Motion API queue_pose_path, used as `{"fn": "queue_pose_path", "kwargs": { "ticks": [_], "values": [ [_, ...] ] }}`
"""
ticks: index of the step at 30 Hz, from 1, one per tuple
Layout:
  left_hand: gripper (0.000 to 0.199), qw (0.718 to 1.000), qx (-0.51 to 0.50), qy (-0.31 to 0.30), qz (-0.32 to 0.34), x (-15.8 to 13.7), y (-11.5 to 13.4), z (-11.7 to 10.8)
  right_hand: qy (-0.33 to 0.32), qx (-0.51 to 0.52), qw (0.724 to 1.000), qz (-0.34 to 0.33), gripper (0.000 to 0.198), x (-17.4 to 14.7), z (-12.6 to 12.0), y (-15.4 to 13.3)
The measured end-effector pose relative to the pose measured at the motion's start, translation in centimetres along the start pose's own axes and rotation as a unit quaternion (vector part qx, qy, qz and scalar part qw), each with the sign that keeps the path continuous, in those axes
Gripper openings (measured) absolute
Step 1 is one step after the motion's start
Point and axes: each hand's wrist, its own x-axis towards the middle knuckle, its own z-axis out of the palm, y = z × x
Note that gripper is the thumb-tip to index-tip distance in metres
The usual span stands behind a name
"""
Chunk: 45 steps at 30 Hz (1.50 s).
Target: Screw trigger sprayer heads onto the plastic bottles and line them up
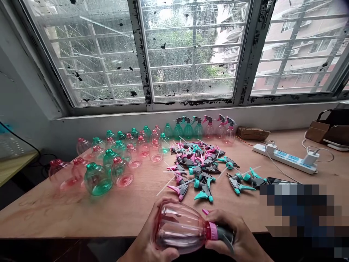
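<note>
A clear pink spray bottle (181, 227) lies on its side in the air at the table's front edge, its base to the left. My left hand (152, 233) is wrapped round the base end. Around the pink and dark grey spray head (222, 234) at the neck, my right hand (234, 229) is closed. The pink collar sits against the bottle's neck; whether it is fully tightened I cannot tell. Just beyond the hands spreads a pile of loose spray heads (201, 160), pink-grey and teal-grey, some with thin white tubes.
Several open pink and green bottles (99, 180) stand at the left. Bottles with spray heads (188, 129) line the wall under the window. A white power strip (285, 158) with plugged-in cables, a phone (282, 180) and a brown box (324, 125) are on the right.
</note>
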Motion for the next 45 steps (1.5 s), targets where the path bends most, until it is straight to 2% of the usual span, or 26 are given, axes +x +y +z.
{"fn": "queue_pose_path", "kwargs": {
  "ticks": [2,4,6,8,10,12,14,17,19,20,23,28,34,40,45],
  "values": [
    [0.090,0.999,0.013,0.030,0.033,0.0,0.2,0.3,-0.002,0.033,0.998,0.044,0.041,0.0,0.0,0.0],
    [0.093,0.998,0.001,0.049,0.046,0.0,0.2,0.4,-0.014,0.050,0.998,0.041,0.042,0.1,-0.2,-0.1],
    [0.095,0.996,-0.053,0.062,0.039,0.1,0.1,0.0,-0.018,0.039,0.999,-0.010,0.049,0.1,-0.8,-0.4],
    [0.087,0.990,-0.126,0.066,0.018,0.3,-0.3,-0.6,-0.016,0.003,0.997,-0.082,0.052,0.5,-1.8,-0.8],
    [0.083,0.983,-0.168,0.068,0.007,0.7,-0.8,-1.2,-0.006,-0.051,0.990,-0.134,0.029,1.7,-3.4,-1.2],
    [0.095,0.986,-0.153,0.065,0.015,1.1,-1.4,-1.8,0.061,-0.123,0.980,-0.144,0.017,4.2,-5.5,-1.2],
    [0.102,0.991,-0.118,0.065,0.018,1.3,-1.9,-2.2,0.120,-0.180,0.968,-0.126,0.015,8.1,-8.2,-0.7],
    [0.082,0.992,-0.099,0.076,0.009,1.2,-2.0,-2.7,0.207,-0.221,0.948,-0.093,0.040,15.2,-12.8,1.4],
    [0.066,0.989,-0.103,0.103,-0.007,1.2,-1.7,-2.7,0.263,-0.321,0.909,-0.029,0.040,19.6,-15.4,3.3],
    [0.060,0.987,-0.106,0.118,-0.017,1.2,-1.5,-2.7,0.274,-0.379,0.884,0.001,0.038,21.3,-16.5,4.2],
    [0.050,0.985,-0.112,0.127,-0.029,1.3,-1.2,-2.5,0.273,-0.421,0.864,0.035,0.038,25.1,-18.6,7.2],
    [0.053,0.991,-0.102,0.083,-0.017,1.4,-1.7,-2.6,0.250,-0.458,0.846,0.107,0.036,27.8,-19.5,11.8],
    [0.057,0.996,-0.066,0.027,-0.051,1.1,-1.8,-2.7,0.229,-0.472,0.836,0.162,0.032,30.2,-18.4,15.9],
    [0.060,0.996,-0.055,0.018,-0.073,1.2,-1.4,-2.6,0.215,-0.470,0.832,0.204,0.032,31.5,-17.6,17.5],
    [0.060,0.996,-0.034,0.017,-0.080,1.1,-1.1,-2.4,0.200,-0.480,0.829,0.207,0.037,31.7,-18.3,16.9]
  ]
}}
